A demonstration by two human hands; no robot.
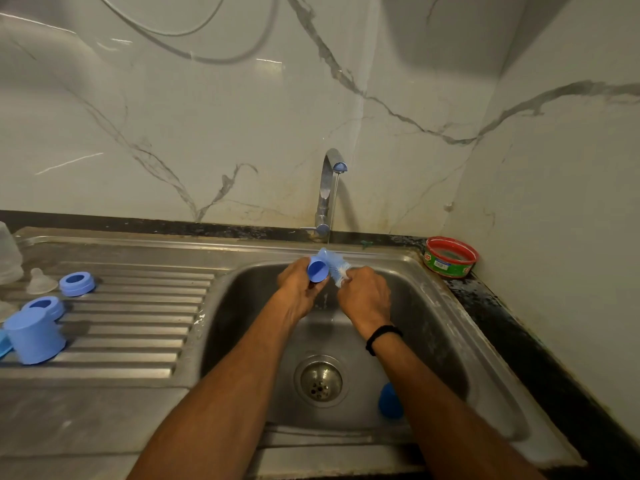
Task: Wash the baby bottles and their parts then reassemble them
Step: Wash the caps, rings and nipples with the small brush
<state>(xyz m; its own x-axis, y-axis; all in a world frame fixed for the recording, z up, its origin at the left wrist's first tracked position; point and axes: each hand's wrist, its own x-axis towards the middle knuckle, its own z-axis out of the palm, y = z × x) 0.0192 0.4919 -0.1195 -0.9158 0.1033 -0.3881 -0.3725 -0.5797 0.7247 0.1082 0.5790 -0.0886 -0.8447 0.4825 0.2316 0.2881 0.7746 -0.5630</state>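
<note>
Over the steel sink point(446, 306), under the running tap point(329, 188), my left hand point(298, 289) grips a small blue bottle cap point(317, 269), open side facing me. My right hand point(365, 296) holds a blue-and-white bottle brush point(336, 266), its bristles beside the cap. Another blue part point(390, 401) lies in the basin by the drain, half hidden by my right forearm. On the draining board to the left sit a large blue cap point(34, 336), two blue collar rings point(77, 283) point(44, 306), a clear teat point(40, 281) and a clear bottle point(8, 254).
A red and green tub of dish soap point(450, 256) stands on the dark counter at the sink's back right corner. A marble-patterned wall rises right behind the tap. The drain strainer point(320, 381) sits in the middle of the basin.
</note>
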